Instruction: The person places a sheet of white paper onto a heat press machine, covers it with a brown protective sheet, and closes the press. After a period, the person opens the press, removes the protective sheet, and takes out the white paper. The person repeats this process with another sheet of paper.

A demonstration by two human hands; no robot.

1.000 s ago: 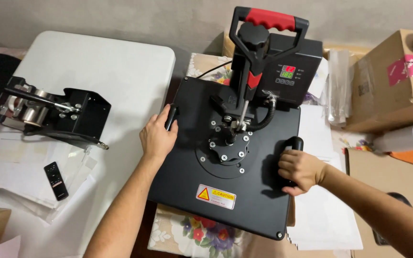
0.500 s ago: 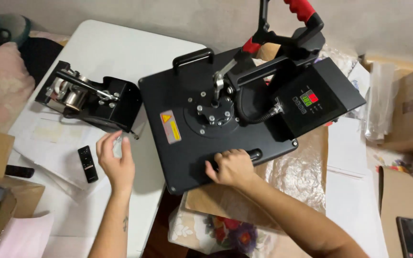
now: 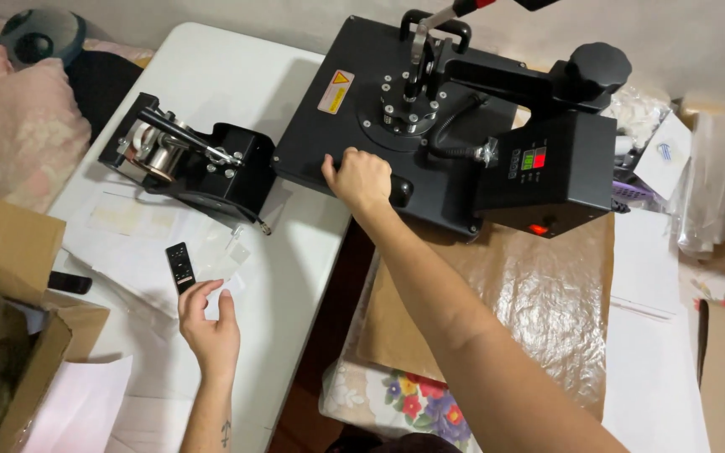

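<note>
Two hands work apart: the right hand (image 3: 364, 179) grips the handle at the near edge of the swung-out heat press plate (image 3: 396, 117); the left hand (image 3: 209, 323), fingers loosely spread, touches a clear sheet (image 3: 226, 262) near the table's front edge. Best to steady the plate while lifting the sheet flat.

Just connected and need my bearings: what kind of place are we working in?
Probably a small home craft or print workshop. A flat heat press and a mug press attachment stand on a white folding table, with cardboard boxes and paper sheets crowded around.
</note>
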